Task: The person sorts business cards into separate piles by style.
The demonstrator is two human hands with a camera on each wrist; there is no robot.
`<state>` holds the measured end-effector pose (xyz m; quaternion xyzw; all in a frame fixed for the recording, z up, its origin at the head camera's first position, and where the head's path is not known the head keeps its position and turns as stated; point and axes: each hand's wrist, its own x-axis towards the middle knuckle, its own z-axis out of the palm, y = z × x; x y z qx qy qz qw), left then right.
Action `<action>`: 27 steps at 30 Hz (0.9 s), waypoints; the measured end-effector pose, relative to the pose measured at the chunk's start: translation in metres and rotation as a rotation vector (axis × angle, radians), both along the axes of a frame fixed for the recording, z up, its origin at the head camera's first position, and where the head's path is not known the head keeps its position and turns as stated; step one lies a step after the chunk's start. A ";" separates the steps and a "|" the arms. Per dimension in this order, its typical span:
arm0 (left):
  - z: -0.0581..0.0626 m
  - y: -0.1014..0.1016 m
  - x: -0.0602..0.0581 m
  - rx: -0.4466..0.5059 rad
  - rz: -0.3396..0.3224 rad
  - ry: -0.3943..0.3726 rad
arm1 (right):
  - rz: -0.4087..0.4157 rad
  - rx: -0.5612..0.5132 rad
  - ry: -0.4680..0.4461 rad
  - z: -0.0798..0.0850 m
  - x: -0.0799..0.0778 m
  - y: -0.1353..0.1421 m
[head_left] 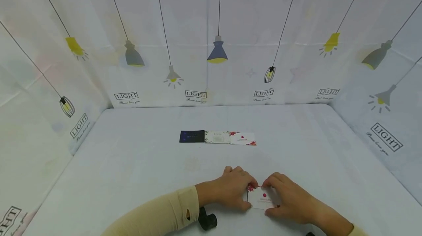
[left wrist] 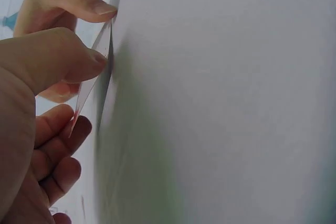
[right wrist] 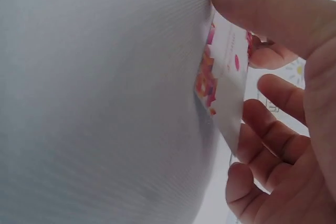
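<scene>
Staged recording booth, not real home or office. White desk [head_left: 132, 155] closed on three sides by printed cloth backdrop [head_left: 211, 16] with hanging lamps and "LIGHT" words. Three cards [head_left: 217, 137] in neat row near desk middle.

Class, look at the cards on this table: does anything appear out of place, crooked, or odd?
Nothing stands out. Three cards lie flat in a neat row, edges touching. A fourth, floral card is held near the table edge by the left hand and right hand.

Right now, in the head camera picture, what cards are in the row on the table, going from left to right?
Dark blue card → pale card with a flowery edge → white card with a red dot and flowers.
</scene>
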<state>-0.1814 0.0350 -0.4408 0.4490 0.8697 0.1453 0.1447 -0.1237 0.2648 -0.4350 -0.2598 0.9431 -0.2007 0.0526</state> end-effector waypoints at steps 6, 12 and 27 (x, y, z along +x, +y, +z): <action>0.005 -0.006 -0.006 0.029 0.011 0.003 | -0.024 -0.021 0.091 -0.003 -0.001 -0.001; 0.009 -0.010 -0.010 0.063 0.052 0.026 | -0.047 -0.013 0.159 0.004 -0.005 -0.002; 0.014 -0.023 -0.025 0.220 0.186 0.017 | -0.115 -0.078 0.265 0.012 -0.026 -0.003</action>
